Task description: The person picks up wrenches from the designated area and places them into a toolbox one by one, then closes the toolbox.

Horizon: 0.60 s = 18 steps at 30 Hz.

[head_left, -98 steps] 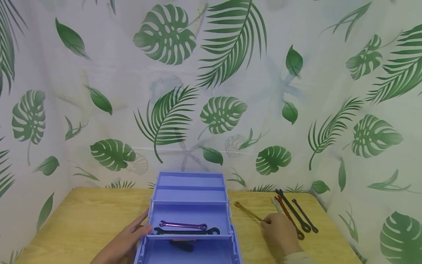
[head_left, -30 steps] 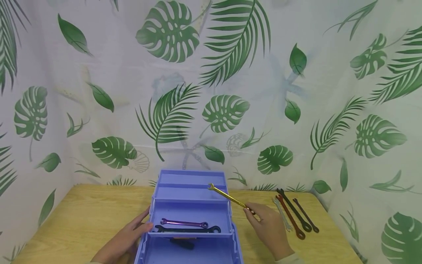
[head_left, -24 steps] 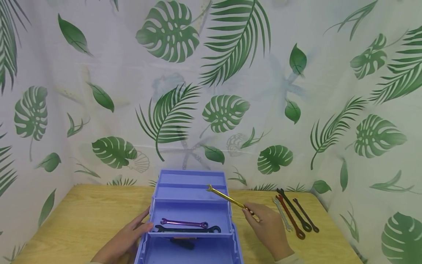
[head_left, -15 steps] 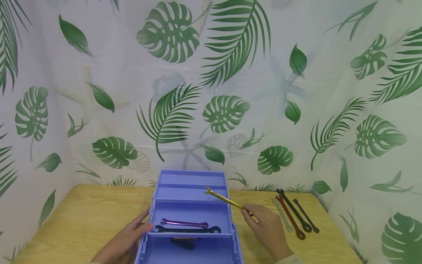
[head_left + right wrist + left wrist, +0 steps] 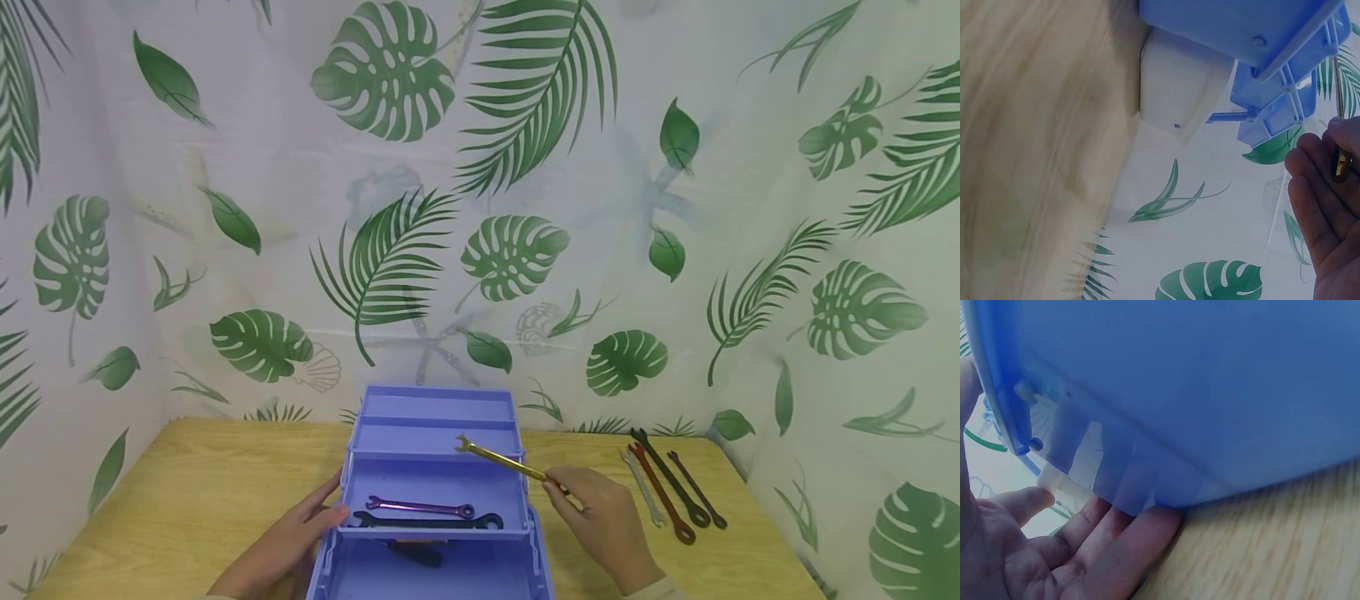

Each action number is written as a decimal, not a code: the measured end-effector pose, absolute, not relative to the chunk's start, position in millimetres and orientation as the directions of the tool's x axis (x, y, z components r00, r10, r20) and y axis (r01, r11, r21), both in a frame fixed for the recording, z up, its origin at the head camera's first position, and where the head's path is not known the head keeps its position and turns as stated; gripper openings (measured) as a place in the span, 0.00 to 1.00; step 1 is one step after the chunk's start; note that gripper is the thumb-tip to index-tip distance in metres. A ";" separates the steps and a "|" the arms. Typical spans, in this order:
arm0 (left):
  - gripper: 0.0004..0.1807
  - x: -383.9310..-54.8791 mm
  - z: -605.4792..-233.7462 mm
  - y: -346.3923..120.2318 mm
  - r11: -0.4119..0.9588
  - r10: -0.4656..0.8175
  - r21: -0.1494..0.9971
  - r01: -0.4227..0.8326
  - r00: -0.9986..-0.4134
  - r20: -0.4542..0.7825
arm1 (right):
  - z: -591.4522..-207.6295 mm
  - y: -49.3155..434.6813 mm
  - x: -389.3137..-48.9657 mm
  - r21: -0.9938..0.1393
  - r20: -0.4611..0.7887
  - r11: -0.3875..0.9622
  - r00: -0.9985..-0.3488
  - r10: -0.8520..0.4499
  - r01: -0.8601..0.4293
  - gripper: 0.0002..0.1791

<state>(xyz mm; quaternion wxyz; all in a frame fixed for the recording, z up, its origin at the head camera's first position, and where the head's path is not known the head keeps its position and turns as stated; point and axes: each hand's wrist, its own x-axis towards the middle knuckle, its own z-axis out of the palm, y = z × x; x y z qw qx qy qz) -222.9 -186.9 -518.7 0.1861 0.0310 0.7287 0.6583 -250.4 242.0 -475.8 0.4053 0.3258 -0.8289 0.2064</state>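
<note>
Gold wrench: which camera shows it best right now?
The head view: the gold wrench shows its open end and most of its shaft, pinched by the right hand. The right wrist view catches only its held end and a sliver of shaft near the edge; the left wrist view shows none of it.

the right hand (image 5: 600, 518) holds a gold wrench (image 5: 498, 458) above the toolbox (image 5: 465, 575).
</note>
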 end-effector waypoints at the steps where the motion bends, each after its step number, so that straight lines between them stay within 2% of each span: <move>1: 0.43 -222.9 -518.8 -186.9 0.127 0.294 0.971 -0.203 -0.927 -0.232 | -475.7 241.7 -250.3 -0.076 0.806 0.702 -0.458 -0.375 -0.708 0.12; 18: 0.43 -222.2 -518.1 -186.7 0.137 0.283 0.970 -0.199 -0.931 -0.231 | -478.1 238.9 -249.2 -0.090 0.793 0.680 -0.465 -0.393 -0.728 0.14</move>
